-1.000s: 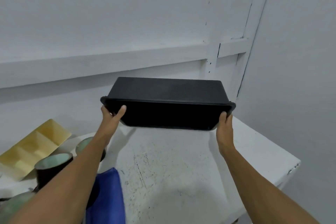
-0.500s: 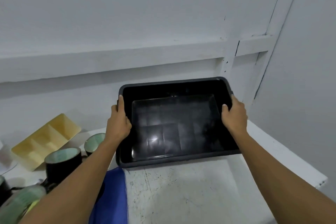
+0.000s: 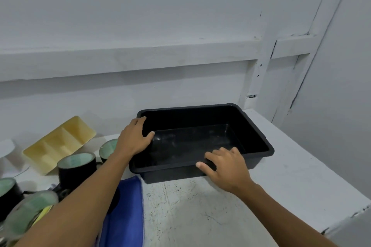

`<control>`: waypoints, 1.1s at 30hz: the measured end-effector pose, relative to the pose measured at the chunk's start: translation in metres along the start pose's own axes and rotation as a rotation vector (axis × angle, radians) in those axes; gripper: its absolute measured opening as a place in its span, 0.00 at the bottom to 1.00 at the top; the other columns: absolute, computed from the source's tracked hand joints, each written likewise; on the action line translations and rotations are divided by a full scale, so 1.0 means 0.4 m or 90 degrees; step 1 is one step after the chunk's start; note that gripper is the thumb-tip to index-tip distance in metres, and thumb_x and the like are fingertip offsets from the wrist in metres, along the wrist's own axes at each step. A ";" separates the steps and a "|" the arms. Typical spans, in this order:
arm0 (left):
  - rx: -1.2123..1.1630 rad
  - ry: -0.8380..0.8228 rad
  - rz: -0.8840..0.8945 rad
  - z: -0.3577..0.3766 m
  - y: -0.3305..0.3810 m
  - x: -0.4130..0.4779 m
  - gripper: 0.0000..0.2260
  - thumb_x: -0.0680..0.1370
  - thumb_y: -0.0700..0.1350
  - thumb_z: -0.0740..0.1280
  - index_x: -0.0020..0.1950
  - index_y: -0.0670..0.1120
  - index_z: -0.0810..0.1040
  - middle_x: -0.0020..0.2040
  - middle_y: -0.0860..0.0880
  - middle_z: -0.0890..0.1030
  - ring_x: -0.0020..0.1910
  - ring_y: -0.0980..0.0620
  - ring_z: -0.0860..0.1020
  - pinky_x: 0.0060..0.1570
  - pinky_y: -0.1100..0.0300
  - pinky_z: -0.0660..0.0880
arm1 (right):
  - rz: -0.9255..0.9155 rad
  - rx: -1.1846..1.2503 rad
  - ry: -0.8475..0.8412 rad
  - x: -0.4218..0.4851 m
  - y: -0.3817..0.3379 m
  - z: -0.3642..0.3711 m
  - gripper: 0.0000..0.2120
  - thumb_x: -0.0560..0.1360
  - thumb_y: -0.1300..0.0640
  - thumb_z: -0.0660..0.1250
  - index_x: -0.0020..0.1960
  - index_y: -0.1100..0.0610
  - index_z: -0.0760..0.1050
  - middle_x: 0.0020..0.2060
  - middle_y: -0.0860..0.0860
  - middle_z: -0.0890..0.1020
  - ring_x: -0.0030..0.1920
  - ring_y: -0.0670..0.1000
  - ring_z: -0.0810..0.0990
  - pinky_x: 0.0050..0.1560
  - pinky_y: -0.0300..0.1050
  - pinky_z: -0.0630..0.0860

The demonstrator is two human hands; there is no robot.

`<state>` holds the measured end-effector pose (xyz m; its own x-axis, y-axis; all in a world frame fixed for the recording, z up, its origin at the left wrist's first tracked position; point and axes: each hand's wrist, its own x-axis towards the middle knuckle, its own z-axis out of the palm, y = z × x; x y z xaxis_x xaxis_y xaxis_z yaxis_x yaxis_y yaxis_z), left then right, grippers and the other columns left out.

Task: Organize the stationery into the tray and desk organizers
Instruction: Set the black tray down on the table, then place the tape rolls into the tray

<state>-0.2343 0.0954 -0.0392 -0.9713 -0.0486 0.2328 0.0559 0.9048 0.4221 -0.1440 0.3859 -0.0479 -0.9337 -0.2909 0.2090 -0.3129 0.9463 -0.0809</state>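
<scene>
Right hand has shifted to black tray's near rim.

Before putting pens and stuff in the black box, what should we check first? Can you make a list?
1. Black tray sits flat on the white table: ok, it looks level.
2. Tray is empty inside: ok, only the bare bottom shows.
3. Left hand steadies the left rim: ok, thumb hooked over the edge.
4. Right hand on the near rim: ok, though how firmly it grips, cannot tell.
5. Yellow organizer ready to use: not ok, it leans tilted against the wall.
6. Stationery in reach: cannot tell, the items at lower left are blurred.
</scene>
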 end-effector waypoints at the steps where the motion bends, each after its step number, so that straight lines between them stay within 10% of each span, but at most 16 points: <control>1: 0.018 -0.001 0.021 -0.004 -0.001 -0.009 0.30 0.78 0.56 0.64 0.76 0.47 0.62 0.74 0.44 0.66 0.70 0.43 0.68 0.67 0.49 0.66 | -0.002 0.005 0.000 0.001 0.004 -0.002 0.31 0.73 0.28 0.37 0.44 0.45 0.71 0.37 0.42 0.74 0.40 0.45 0.70 0.51 0.46 0.66; 6: 0.039 -0.068 0.087 -0.031 -0.035 -0.072 0.29 0.77 0.61 0.59 0.74 0.46 0.67 0.74 0.44 0.67 0.73 0.44 0.62 0.71 0.50 0.60 | -0.015 0.056 -0.022 0.041 -0.022 -0.025 0.31 0.72 0.26 0.41 0.36 0.49 0.69 0.29 0.45 0.75 0.31 0.44 0.74 0.42 0.43 0.71; 12: 0.022 0.020 0.094 -0.146 -0.161 -0.133 0.16 0.79 0.43 0.64 0.67 0.42 0.73 0.67 0.42 0.73 0.67 0.42 0.69 0.66 0.49 0.66 | -0.078 0.121 -0.054 0.106 -0.165 -0.042 0.15 0.78 0.37 0.57 0.44 0.46 0.72 0.35 0.44 0.78 0.35 0.43 0.76 0.37 0.41 0.76; 25: 0.128 -0.088 0.085 -0.285 -0.406 -0.252 0.13 0.73 0.49 0.71 0.55 0.47 0.80 0.54 0.49 0.80 0.56 0.48 0.74 0.56 0.53 0.71 | -0.167 0.200 0.008 0.196 -0.458 0.019 0.08 0.76 0.46 0.65 0.51 0.49 0.75 0.47 0.46 0.75 0.50 0.48 0.73 0.48 0.49 0.75; 33: 0.120 -0.137 0.105 -0.265 -0.422 -0.245 0.08 0.73 0.51 0.73 0.41 0.49 0.76 0.38 0.53 0.78 0.41 0.50 0.75 0.40 0.56 0.70 | -0.218 -0.070 -0.100 0.298 -0.564 0.059 0.11 0.75 0.54 0.65 0.57 0.51 0.78 0.54 0.50 0.79 0.60 0.53 0.70 0.59 0.57 0.61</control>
<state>-0.1241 -0.0976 -0.0404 -0.9804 0.1775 0.0852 0.1922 0.9564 0.2199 -0.1889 0.1343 -0.0279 -0.7960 -0.6029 0.0536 -0.5988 0.7973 0.0752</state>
